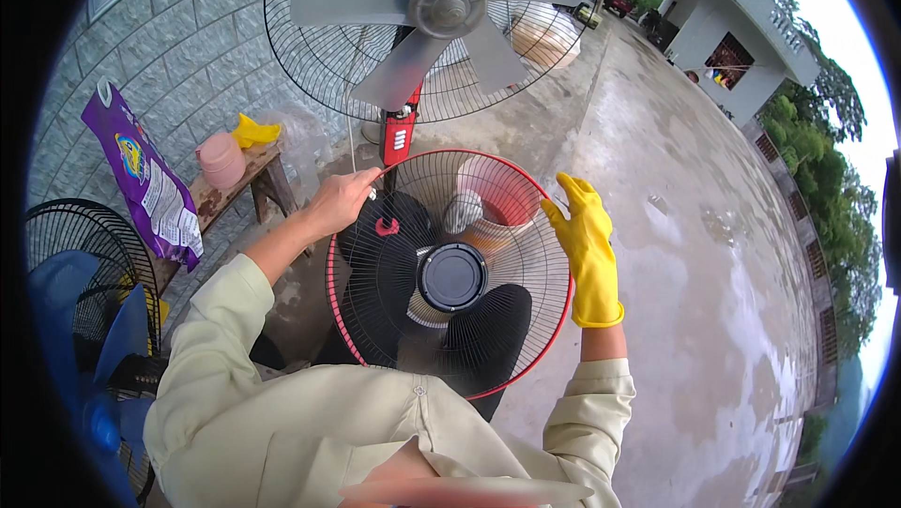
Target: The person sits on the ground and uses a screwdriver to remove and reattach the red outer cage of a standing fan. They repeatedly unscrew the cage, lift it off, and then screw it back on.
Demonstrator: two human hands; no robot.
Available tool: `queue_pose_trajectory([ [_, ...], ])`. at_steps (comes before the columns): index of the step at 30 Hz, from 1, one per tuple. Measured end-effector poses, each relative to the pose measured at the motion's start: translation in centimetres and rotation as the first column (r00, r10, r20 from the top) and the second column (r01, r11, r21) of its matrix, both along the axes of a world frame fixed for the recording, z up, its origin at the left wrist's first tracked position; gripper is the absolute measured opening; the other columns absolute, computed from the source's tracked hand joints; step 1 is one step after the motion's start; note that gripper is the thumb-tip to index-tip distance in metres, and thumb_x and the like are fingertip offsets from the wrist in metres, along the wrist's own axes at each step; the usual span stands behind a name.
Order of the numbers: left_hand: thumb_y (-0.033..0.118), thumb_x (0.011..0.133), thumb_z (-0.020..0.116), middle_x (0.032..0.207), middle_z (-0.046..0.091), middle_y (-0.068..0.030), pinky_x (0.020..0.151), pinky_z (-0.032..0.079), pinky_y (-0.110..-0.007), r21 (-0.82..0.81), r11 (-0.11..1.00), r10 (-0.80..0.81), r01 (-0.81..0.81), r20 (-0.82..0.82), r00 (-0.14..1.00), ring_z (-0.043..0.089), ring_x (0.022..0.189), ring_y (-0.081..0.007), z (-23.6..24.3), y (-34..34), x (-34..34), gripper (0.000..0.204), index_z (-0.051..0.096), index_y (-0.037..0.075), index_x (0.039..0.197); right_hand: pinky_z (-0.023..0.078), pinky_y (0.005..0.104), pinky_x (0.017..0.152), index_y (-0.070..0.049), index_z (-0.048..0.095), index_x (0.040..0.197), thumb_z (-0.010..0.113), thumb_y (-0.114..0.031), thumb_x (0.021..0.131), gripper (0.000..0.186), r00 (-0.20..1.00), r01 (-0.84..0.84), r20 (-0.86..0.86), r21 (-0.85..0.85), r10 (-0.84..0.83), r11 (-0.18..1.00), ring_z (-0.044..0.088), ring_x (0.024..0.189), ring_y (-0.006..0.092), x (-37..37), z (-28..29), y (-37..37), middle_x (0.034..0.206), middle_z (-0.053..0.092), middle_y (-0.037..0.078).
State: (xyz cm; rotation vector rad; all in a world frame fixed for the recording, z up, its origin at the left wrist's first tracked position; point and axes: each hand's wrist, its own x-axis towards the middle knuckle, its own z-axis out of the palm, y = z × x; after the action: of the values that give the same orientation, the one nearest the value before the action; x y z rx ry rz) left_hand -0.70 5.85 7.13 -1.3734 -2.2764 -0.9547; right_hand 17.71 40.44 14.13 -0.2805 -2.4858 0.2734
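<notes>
Before the standing fan point(441, 30), a red-rimmed fan guard point(450, 273) is steadied, gripped at its rim by the bare left hand point(340, 200) and the yellow-gloved right hand point(587, 245), fingers closed on wire.

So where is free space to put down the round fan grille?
Bare wet concrete lies right of the right hand and the fan grille. The left is crowded: wooden bench with pink container, purple bag, blue fan.

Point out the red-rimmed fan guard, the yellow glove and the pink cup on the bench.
Red-rimmed fan guard point(451, 275): head view, on its black centre cap.
Yellow glove point(588, 250): head view, back of the gloved right hand.
Pink cup point(221, 161): head view, on its side wall.
</notes>
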Motion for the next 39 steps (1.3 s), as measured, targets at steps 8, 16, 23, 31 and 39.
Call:
queue_pose_trajectory([
  [8, 0.004, 0.085, 0.058, 0.087, 0.062, -0.0159, 0.056, 0.051, -0.038, -0.125, 0.959, -0.280, 0.254, -0.287, 0.916, 0.062, 0.067, -0.0337, 8.0, 8.0, 3.8, 0.038, 0.053, -0.003, 0.122, 0.052, 0.0386, 0.076, -0.015, 0.062, 0.117, 0.068, -0.029, 0.080, 0.040, 0.867, -0.441, 0.410, 0.364, 0.284, 0.821, 0.062, 0.099, 0.0289, -3.3, 10.9, -4.3, 0.109, 0.066, 0.008],
  [16, 0.017, 0.092, 0.060, 0.090, 0.057, -0.0075, 0.069, 0.045, -0.031, 0.240, 0.832, -0.516, 0.500, 0.003, 0.857, 0.057, 0.082, -0.0181, 14.1, 8.8, 3.5, 0.025, 0.063, 0.000, 0.110, 0.052, 0.0433, 0.067, -0.013, 0.064, 0.098, 0.061, -0.010, 0.077, 0.021, 0.878, -0.257, 0.476, 0.550, -0.045, 0.795, 0.064, 0.093, 0.0276, 1.3, 16.8, -5.2, 0.093, 0.067, 0.005],
  [23, 0.017, 0.091, 0.062, 0.091, 0.059, -0.0050, 0.074, 0.044, -0.029, 0.136, 0.820, -0.571, 0.556, 0.149, 0.807, 0.056, 0.084, -0.0155, 16.8, 5.8, 2.8, 0.021, 0.064, -0.001, 0.101, 0.047, 0.0419, 0.059, -0.013, 0.059, 0.085, 0.061, -0.014, 0.083, 0.003, 0.990, 0.022, 0.111, 0.479, -0.085, 0.878, 0.061, 0.080, 0.0263, 8.1, 15.8, -5.2, 0.075, 0.062, 0.003],
  [31, 0.013, 0.088, 0.067, 0.080, 0.053, 0.0013, 0.065, 0.043, -0.021, 0.157, 0.738, -0.596, 0.656, 0.608, 0.525, 0.052, 0.075, -0.0063, 16.2, 6.8, 4.2, 0.020, 0.060, 0.000, 0.101, 0.042, 0.0405, 0.051, -0.013, 0.056, 0.082, 0.064, -0.011, 0.081, 0.009, 1.000, 0.021, -0.010, 0.362, -0.018, 0.932, 0.060, 0.069, 0.0254, 10.2, 9.7, -3.5, 0.064, 0.057, 0.003],
  [39, 0.012, 0.081, 0.075, 0.083, 0.059, 0.0011, 0.064, 0.044, -0.019, 0.292, 0.652, -0.495, 0.699, 0.863, 0.102, 0.054, 0.074, -0.0057, 14.5, 8.5, 0.4, 0.026, 0.059, 0.001, 0.098, 0.044, 0.0395, 0.051, -0.014, 0.057, 0.084, 0.065, -0.012, 0.080, 0.009, 0.999, -0.035, 0.046, 0.386, 0.019, 0.922, 0.060, 0.068, 0.0246, 8.3, 7.9, -2.3, 0.065, 0.058, 0.002],
])
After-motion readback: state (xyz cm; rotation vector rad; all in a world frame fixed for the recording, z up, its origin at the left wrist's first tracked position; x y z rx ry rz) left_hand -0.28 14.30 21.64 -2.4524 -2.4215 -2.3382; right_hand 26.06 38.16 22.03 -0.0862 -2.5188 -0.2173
